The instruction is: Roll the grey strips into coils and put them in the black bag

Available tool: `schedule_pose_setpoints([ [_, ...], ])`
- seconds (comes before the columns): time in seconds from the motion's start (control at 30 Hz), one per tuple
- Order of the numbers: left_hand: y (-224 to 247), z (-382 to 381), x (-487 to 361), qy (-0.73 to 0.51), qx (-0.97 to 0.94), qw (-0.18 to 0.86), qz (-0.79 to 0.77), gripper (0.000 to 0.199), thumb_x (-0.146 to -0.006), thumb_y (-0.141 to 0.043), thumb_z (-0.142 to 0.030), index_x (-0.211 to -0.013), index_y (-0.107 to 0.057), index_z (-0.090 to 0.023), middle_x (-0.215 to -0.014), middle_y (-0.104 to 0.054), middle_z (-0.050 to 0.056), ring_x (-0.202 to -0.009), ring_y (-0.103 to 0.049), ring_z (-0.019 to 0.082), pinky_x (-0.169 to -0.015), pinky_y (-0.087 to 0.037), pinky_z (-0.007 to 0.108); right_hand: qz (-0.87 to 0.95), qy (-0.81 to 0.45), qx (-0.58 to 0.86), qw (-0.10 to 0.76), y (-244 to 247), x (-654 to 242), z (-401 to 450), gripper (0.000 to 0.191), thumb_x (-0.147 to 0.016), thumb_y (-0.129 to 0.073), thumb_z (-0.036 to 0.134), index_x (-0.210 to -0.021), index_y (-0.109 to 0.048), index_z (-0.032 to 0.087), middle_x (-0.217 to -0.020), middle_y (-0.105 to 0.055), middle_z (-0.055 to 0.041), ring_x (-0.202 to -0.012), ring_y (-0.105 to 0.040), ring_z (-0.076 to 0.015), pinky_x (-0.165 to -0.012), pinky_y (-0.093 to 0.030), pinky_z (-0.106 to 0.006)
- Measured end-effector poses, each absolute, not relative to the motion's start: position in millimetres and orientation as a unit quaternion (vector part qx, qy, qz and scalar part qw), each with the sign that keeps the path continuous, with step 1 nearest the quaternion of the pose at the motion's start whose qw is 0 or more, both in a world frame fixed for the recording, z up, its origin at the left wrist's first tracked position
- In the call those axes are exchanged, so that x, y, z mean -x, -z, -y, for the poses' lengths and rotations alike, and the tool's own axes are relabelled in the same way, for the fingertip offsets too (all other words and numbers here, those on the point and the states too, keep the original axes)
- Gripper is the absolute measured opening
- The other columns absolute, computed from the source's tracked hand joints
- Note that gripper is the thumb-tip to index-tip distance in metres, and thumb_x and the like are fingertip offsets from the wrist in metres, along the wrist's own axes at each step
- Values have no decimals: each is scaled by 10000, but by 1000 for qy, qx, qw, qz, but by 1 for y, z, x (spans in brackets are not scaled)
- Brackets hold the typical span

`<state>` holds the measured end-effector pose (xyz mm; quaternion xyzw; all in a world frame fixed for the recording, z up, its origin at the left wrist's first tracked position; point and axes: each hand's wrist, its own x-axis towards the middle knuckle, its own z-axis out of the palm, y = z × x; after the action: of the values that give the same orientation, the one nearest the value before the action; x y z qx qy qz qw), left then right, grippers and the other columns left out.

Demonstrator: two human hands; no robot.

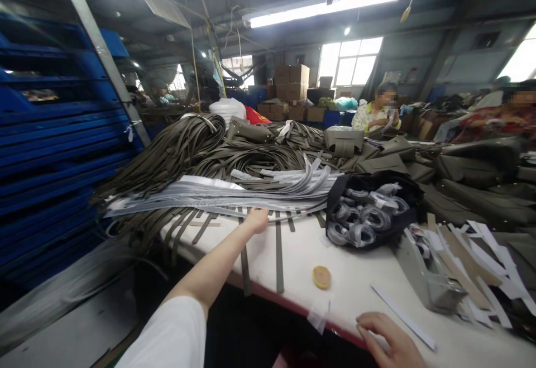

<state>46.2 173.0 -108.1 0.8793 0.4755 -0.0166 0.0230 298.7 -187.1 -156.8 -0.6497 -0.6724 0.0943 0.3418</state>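
By the table edge [341,324], right hand [387,335] half-spread; across mostly bare tabletop [355,278], left hand [257,220] at strips [209,199] (grip unclear).

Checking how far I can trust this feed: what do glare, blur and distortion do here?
Head view: the ceiling tube light and far window burn out to white; head view: the left hand reads fairly clearly, the right hand a little soft; head view: wide-angle stretch toward the sides, the blue stack looking slanted.
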Motion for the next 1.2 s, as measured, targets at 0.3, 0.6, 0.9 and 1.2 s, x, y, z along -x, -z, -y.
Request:
schedule_pose_setpoints([
  [0.3, 115, -113, -24, -37, -885, 19, -465, 428, -906, -489, -196, -1326, -428, -143, -1411, -477, 147, -1317, -419, 255, -1115, -268, 390, 669, -289, 588, 350, 115, -218, 134, 135, -877, -543, 289, -918, -658, 231, -954, -698, -38, -876, -647, -191, -806, -527, -321],
  [0.6, 118, -154, -25, 28, -883, 6, -468, 227, -941, -518, -314, -950, -675, -151, -971, -703, 73, -991, -639, 223, -1016, -388, 464, 662, -326, 581, 343, 124, -223, 148, 173, -897, -512, 277, -804, -648, 225, -864, -698, -28, -832, -645, -187, -791, -522, -328],
  [0.9, 134, -90, -33, 2, -907, 15, -421, 311, -980, -381, -334, -947, -662, -207, -947, -680, 83, -913, -638, 227, -814, -461, 335, 631, -223, 601, 436, 135, -222, 96, 238, -872, -523, 278, -1088, -584, 199, -1112, -625, -105, -821, -644, -179, -775, -561, -374],
  [1.2, 144, -99, -18, -17, -901, -26, -432, 227, -925, -416, -117, -956, -635, -168, -1023, -617, 130, -1008, -559, 258, -898, -437, 390, 645, -257, 601, 395, 141, -223, 109, 211, -913, -479, 318, -883, -660, 213, -953, -701, -66, -850, -661, -198, -750, -564, -344],
])
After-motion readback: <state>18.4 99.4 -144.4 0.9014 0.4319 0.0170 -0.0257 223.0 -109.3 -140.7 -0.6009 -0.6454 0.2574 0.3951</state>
